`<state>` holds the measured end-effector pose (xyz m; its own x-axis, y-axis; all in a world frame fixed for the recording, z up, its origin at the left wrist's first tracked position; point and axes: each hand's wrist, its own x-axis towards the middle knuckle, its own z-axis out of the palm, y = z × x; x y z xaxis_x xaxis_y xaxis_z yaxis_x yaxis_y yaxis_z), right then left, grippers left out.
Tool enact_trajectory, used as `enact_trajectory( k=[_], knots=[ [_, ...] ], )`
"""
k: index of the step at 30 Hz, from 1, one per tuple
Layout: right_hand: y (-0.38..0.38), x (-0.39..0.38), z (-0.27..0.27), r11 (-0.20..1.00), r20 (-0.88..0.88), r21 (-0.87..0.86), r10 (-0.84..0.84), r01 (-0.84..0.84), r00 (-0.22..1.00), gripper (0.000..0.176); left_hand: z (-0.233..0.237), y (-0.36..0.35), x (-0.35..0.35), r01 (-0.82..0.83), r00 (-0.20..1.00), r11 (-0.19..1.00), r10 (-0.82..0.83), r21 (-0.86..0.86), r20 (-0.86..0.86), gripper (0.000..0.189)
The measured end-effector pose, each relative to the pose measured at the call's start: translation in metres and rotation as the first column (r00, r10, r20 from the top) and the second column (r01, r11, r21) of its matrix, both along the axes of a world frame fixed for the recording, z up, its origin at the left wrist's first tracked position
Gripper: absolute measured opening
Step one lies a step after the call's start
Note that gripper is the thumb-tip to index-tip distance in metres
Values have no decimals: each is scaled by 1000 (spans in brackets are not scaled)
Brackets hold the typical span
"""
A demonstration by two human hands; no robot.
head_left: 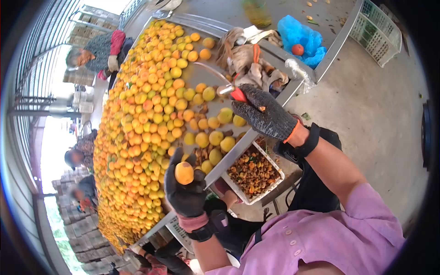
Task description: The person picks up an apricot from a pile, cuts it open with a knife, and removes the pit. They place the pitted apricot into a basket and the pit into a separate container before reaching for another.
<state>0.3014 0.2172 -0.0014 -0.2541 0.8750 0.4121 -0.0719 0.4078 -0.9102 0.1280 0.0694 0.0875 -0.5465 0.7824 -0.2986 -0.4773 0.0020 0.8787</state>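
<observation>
My left hand [185,190], in a black glove, is cupped around a yellow-orange apricot [184,173] and holds it up over the near edge of the sorting table. My right hand [266,112], in a dark glove with an orange cuff, is closed around the red handle of a sickle [238,95]. The thin curved blade points away over the table. A big heap of apricots [146,96] covers the table's far side. Several larger, greener ones [216,137] lie between my two hands.
A white crate [248,200] of fruit scraps sits below the table edge [233,157]. Cloths [256,64] and a blue plastic bag [298,39] with a red round fruit lie right. A pale plastic basket [376,32] stands on the floor. Several people work across the table.
</observation>
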Motion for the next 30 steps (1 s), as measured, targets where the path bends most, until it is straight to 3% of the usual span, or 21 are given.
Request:
enact_trajectory(
  k=[2, 5, 7, 8, 9, 10, 11, 13, 14, 15, 16, 17, 19, 20, 22, 23, 25, 26, 27, 29, 30],
  knots=[
    [-26, -4, 9, 998, 0, 25, 62, -61, 998, 22, -5, -23, 1, -21, 964, 1000, 23, -8, 267, 42],
    [-73, -5, 20, 989, 43, 36, 143, -144, 989, 25, -9, -63, -4, 74, 987, 997, -74, 3, 139, 40],
    [-110, -3, 35, 946, 132, 189, 240, -262, 962, 24, -4, -83, -13, 105, 989, 994, -106, 9, 103, 37],
    [-127, -5, 41, 916, 85, 93, 382, -389, 920, 24, 8, -92, -14, 223, 887, 958, -277, -181, -369, 37],
    [-146, -10, 47, 859, 21, 2, 512, -512, 859, 24, 17, -100, -18, 226, 543, 886, -459, -404, -703, 38],
    [-166, -19, 57, 858, -73, -47, 509, -512, 858, 27, 22, -105, -25, 195, 103, 937, -314, -291, -944, 44],
    [-180, -21, 60, 829, 61, -137, 554, -542, 830, 31, 23, -116, -33, 210, 276, 950, -285, -232, -918, 46],
    [-203, -38, 61, 836, 74, -70, 549, -545, 832, 35, 52, -129, -43, 260, 98, 855, -486, -449, -868, 41],
    [-212, -45, 62, 830, 74, -70, 558, -554, 827, 35, 48, -138, -49, 251, 102, 857, -485, -449, -868, 41],
    [-221, -52, 64, 824, 53, -74, 565, -561, 823, 33, 39, -149, -57, 272, 779, 907, -404, -323, -480, 31],
    [-229, -58, 64, 819, 35, -80, 572, -568, 820, 30, 31, -159, -62, 187, 963, 958, -135, -218, 235, 28],
    [-235, -63, 65, 816, 40, -82, 577, -573, 816, 30, 20, -166, -50, 94, 986, 989, -109, -117, -126, 36],
    [-244, -70, 62, 874, 107, 68, 473, -481, 875, 35, -21, -178, -45, 152, 695, 985, -49, 81, -717, 40],
    [-247, -70, 61, 877, 125, 65, 465, -475, 876, 35, -31, -182, -46, 158, 707, 983, -50, 89, -705, 40],
    [-251, -69, 57, 897, 346, 148, 348, -417, 871, 33, -44, -183, -44, 152, 503, 986, -20, 65, -864, 43],
    [-254, -68, 55, 896, 368, 145, 345, -420, 863, 33, -45, -184, -41, 151, 522, 986, -14, 76, -853, 43],
    [-259, -68, 52, 894, 466, 150, 312, -421, 828, 30, -41, -182, -36, 126, 281, 990, 23, 60, -959, 41],
    [-261, -69, 53, 893, 476, 151, 309, -423, 823, 30, -51, -180, -35, 43, 537, 992, 76, 117, -840, 24],
    [-263, -70, 56, 896, 492, 164, 287, -412, 822, 28, -49, -178, -31, 43, 544, 992, 80, 122, -835, 24],
    [-267, -72, 58, 901, 509, 183, 255, -393, 822, 27, -36, -175, -24, -125, 821, 987, 159, 99, -549, 45],
    [-270, -72, 58, 899, 525, 178, 256, -399, 811, 25, -34, -174, -22, -115, 824, 988, 154, 104, -545, 45]
  ],
)
